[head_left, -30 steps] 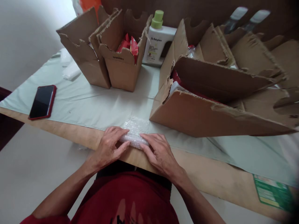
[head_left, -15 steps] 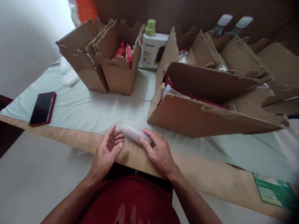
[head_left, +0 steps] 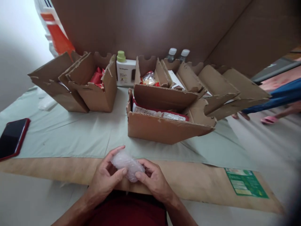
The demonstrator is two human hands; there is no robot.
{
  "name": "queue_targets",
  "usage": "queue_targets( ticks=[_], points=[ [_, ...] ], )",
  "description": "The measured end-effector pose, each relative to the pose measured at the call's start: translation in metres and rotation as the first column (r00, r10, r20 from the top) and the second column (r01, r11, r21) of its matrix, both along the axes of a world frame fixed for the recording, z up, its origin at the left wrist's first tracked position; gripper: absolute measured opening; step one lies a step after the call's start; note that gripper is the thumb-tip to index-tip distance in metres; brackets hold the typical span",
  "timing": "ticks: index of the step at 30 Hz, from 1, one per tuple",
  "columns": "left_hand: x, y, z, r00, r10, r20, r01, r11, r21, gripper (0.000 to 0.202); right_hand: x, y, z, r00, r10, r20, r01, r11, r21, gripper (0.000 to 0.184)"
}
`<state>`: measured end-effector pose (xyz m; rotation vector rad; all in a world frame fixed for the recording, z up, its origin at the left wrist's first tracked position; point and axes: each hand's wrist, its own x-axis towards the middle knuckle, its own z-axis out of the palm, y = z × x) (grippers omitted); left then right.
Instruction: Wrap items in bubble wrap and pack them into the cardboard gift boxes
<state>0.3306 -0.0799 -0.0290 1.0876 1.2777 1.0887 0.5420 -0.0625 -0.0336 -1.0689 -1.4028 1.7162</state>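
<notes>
A roll of clear bubble wrap (head_left: 128, 165) is held between both hands, just above the wooden front edge of the table. My left hand (head_left: 107, 174) grips its left end, thumb on the near side and fingers behind. At the right end, my right hand (head_left: 154, 179) pinches the wrap between thumb and fingers. Whether anything is inside the wrap cannot be made out. Beyond the hands stands a low cardboard box (head_left: 160, 128) with red-edged, white printed packs (head_left: 162, 114) in it.
A phone in a red case (head_left: 14, 138) lies at the left. Cardboard bins (head_left: 98, 97) line the back, beside a white bottle with a green cap (head_left: 125, 72). A green printed sheet (head_left: 245, 183) is at the front right. Another person's legs (head_left: 282, 94) show at far right.
My left hand, open and apart from the wrap before, now holds its left end. The wrap has turned and looks more bunched. The camera view has lifted and swung right.
</notes>
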Motion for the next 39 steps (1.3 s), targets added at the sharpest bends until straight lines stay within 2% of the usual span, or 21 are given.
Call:
queue_targets(
  ticks=[2,3,4,6,8,9,11,13,16,19,21,23,25,28,30,31,33,36,39],
  points=[
    [0.002,0.009,0.011,0.983,0.003,-0.183,0.037,0.977,0.211,0.060,0.010,-0.003,-0.001,0.999,-0.050,0.019,0.050,0.999,0.016,0.043],
    [0.003,0.017,0.020,0.959,0.044,-0.278,0.058,0.936,0.348,0.060,0.016,-0.004,0.000,0.998,-0.058,0.028,0.057,0.998,0.028,0.043],
    [0.003,0.026,0.030,0.927,0.109,-0.358,0.084,0.871,0.484,0.063,0.022,-0.005,0.004,0.998,-0.051,0.044,0.049,0.997,0.051,0.043],
    [0.007,0.049,0.054,0.853,0.268,-0.447,0.140,0.708,0.692,0.071,0.036,-0.004,0.017,0.994,-0.003,0.111,-0.011,0.992,0.127,0.038],
    [0.014,0.076,0.076,0.774,0.400,-0.490,0.209,0.570,0.795,0.077,0.051,-0.002,0.035,0.976,0.058,0.211,-0.104,0.971,0.214,0.033],
    [0.018,0.090,0.085,0.735,0.438,-0.517,0.262,0.520,0.813,0.076,0.060,-0.001,0.046,0.962,0.076,0.262,-0.144,0.958,0.249,0.031],
    [0.027,0.114,0.097,0.670,0.456,-0.586,0.381,0.467,0.798,0.066,0.078,0.003,0.067,0.937,0.069,0.343,-0.187,0.928,0.323,0.028],
    [0.034,0.133,0.103,0.621,0.434,-0.653,0.477,0.451,0.754,0.051,0.097,0.006,0.087,0.920,-0.006,0.391,-0.177,0.886,0.429,0.026],
    [0.037,0.149,0.109,0.569,0.385,-0.726,0.560,0.465,0.686,0.042,0.123,0.010,0.110,0.874,-0.247,0.418,-0.066,0.792,0.607,0.026],
    [0.037,0.155,0.117,0.506,0.340,-0.792,0.621,0.493,0.609,0.045,0.137,0.020,0.130,0.753,-0.551,0.359,0.151,0.676,0.722,0.027],
    [0.037,0.156,0.121,0.470,0.330,-0.819,0.642,0.509,0.574,0.043,0.139,0.036,0.143,0.645,-0.708,0.289,0.259,0.557,0.789,0.029],
    [0.037,0.155,0.123,0.465,0.325,-0.823,0.643,0.515,0.567,0.035,0.136,0.059,0.156,0.537,-0.803,0.259,0.246,0.443,0.862,0.027],
    [0.038,0.154,0.121,0.483,0.319,-0.815,0.635,0.513,0.578,0.026,0.130,0.086,0.167,0.497,-0.822,0.278,0.120,0.382,0.916,0.023],
    [0.038,0.152,0.117,0.505,0.324,-0.800,0.625,0.502,0.598,0.023,0.116,0.127,0.176,0.560,-0.725,0.401,-0.152,0.386,0.910,0.017],
    [0.038,0.151,0.116,0.513,0.325,-0.795,0.620,0.501,0.604,0.023,0.103,0.149,0.176,0.535,-0.647,0.543,-0.354,0.412,0.839,0.017],
    [0.039,0.150,0.115,0.516,0.323,-0.793,0.617,0.503,0.606,0.023,0.095,0.158,0.175,0.478,-0.629,0.613,-0.444,0.430,0.786,0.017],
    [0.039,0.150,0.115,0.521,0.320,-0.791,0.608,0.511,0.607,0.021,0.080,0.172,0.172,0.315,-0.617,0.721,-0.588,0.469,0.659,0.016],
    [0.039,0.150,0.115,0.526,0.314,-0.791,0.600,0.522,0.606,0.020,0.060,0.186,0.169,0.092,-0.572,0.815,-0.701,0.544,0.461,0.013],
    [0.039,0.151,0.115,0.536,0.308,-0.786,0.596,0.522,0.611,0.020,0.050,0.193,0.170,-0.001,-0.453,0.891,-0.751,0.589,0.299,0.012]
  ],
)
